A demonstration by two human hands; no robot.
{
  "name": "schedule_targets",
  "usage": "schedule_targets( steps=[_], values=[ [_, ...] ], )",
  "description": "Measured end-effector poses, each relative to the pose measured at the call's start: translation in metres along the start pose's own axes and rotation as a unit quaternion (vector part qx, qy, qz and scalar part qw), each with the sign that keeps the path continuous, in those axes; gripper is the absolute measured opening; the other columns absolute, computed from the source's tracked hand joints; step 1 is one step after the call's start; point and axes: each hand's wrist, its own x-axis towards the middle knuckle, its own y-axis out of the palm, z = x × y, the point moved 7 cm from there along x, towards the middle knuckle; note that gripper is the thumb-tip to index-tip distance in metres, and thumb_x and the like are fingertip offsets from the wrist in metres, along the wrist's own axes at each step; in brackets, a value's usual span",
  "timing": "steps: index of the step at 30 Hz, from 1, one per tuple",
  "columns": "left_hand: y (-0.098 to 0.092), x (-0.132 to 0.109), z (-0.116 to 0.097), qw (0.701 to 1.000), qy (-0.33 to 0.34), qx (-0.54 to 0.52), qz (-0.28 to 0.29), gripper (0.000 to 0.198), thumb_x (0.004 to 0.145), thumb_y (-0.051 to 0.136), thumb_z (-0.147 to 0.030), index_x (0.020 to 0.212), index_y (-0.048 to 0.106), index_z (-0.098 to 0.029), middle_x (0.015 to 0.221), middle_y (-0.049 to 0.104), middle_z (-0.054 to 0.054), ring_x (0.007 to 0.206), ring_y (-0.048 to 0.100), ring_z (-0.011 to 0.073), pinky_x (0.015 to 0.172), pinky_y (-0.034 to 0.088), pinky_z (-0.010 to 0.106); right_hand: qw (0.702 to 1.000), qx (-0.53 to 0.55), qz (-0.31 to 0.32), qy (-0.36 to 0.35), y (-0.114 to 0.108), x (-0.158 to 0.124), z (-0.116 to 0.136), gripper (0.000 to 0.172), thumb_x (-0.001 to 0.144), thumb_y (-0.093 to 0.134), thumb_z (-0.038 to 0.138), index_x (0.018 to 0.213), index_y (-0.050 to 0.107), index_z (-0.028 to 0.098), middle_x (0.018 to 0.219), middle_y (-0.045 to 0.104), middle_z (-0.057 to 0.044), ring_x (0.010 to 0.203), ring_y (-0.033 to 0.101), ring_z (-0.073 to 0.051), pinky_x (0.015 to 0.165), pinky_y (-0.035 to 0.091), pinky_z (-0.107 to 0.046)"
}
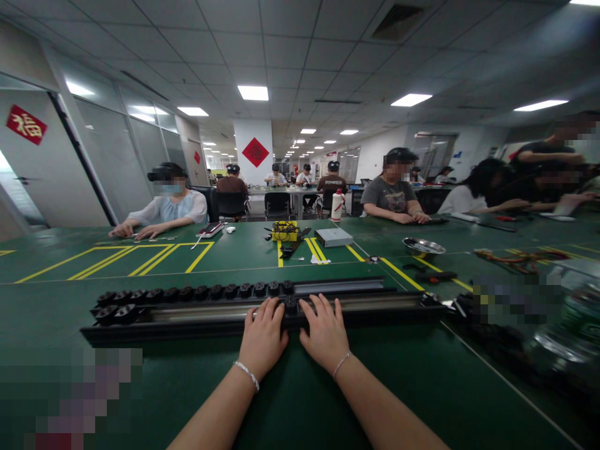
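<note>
A long black track (197,322) lies across the green table in front of me. Over its middle rests my left hand (264,331), fingers stretched out and slightly spread, the thumb by the near edge. My right hand (325,331) lies on the track just to the right in the same way, fingers apart. In the gap between both hands sits a small round black part (291,304). Two similar round parts (124,314) stand at the track's left end. Behind it, a second track (347,285) carries a row of several round black parts (215,291) along its left side.
Farther back are a yellow box with black cables (285,231), a grey box (334,237), a metal bowl (424,246) and a white bottle (337,206). Dark tools (429,274) and a large clear bottle (567,325) stand right. People (164,203) sit across the table.
</note>
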Motion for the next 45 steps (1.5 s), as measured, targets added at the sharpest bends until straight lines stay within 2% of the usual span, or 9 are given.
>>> schedule_targets(
  steps=[4, 10, 24, 36, 41, 45],
  values=[
    [-0.0002, 0.0, -0.0004, 1.0, 0.0, 0.003, -0.003, 0.047, 0.073, 0.051, -0.025, 0.12, 0.049, -0.024, 0.13, 0.049, 0.008, 0.123, 0.038, 0.0251, 0.099, 0.029, 0.043, 1.0, -0.002, 0.001, 0.003, 0.0012, 0.0005, -0.001, 0.05, 0.073, 0.057, 0.034, 0.123, 0.05, 0.027, 0.132, 0.044, -0.009, 0.127, 0.03, -0.026, 0.107, 0.007, -0.047],
    [-0.0011, -0.0003, -0.0011, 1.0, -0.003, 0.006, -0.009, 0.047, 0.073, 0.051, -0.025, 0.12, 0.049, -0.024, 0.13, 0.05, 0.007, 0.122, 0.039, 0.025, 0.099, 0.029, 0.044, 1.0, 0.004, -0.003, 0.002, 0.0019, 0.0004, -0.0016, 0.053, 0.073, 0.057, 0.033, 0.126, 0.047, 0.028, 0.132, 0.045, -0.009, 0.125, 0.033, -0.025, 0.106, 0.01, -0.045],
    [0.0005, -0.0004, -0.0002, 1.0, -0.002, 0.0, -0.003, 0.047, 0.073, 0.051, -0.025, 0.121, 0.049, -0.025, 0.13, 0.049, 0.007, 0.123, 0.038, 0.0258, 0.099, 0.028, 0.045, 1.0, -0.004, -0.001, 0.004, 0.0002, 0.0004, -0.0011, 0.053, 0.074, 0.055, 0.033, 0.126, 0.047, 0.027, 0.131, 0.046, -0.008, 0.124, 0.033, -0.025, 0.107, 0.009, -0.045],
    [0.0011, -0.0004, -0.0007, 1.0, 0.002, -0.002, -0.003, 0.047, 0.074, 0.05, -0.026, 0.122, 0.048, -0.025, 0.131, 0.049, 0.006, 0.124, 0.037, 0.0256, 0.099, 0.028, 0.046, 1.0, 0.006, -0.016, 0.011, 0.0002, 0.0004, -0.0019, 0.06, 0.072, 0.057, 0.033, 0.13, 0.043, 0.023, 0.133, 0.044, -0.009, 0.129, 0.026, -0.026, 0.108, 0.004, -0.046],
    [0.0009, 0.0001, -0.0008, 1.0, 0.001, 0.005, -0.001, 0.048, 0.074, 0.051, -0.027, 0.122, 0.049, -0.026, 0.131, 0.049, 0.006, 0.124, 0.037, 0.0257, 0.099, 0.028, 0.046, 1.0, 0.009, -0.007, 0.011, 0.0035, 0.0012, -0.0045, 0.054, 0.072, 0.057, 0.033, 0.124, 0.05, 0.021, 0.132, 0.044, -0.011, 0.126, 0.031, -0.025, 0.108, 0.012, -0.039],
    [0.0002, 0.0005, -0.0013, 1.0, 0.0, 0.011, 0.009, 0.048, 0.074, 0.052, -0.028, 0.121, 0.049, -0.026, 0.131, 0.049, 0.005, 0.124, 0.037, 0.0252, 0.098, 0.029, 0.046, 1.0, 0.012, -0.008, 0.009, 0.003, 0.0019, -0.0051, 0.055, 0.072, 0.057, 0.032, 0.125, 0.049, 0.023, 0.131, 0.045, -0.011, 0.124, 0.034, -0.025, 0.107, 0.015, -0.039]
  ],
)
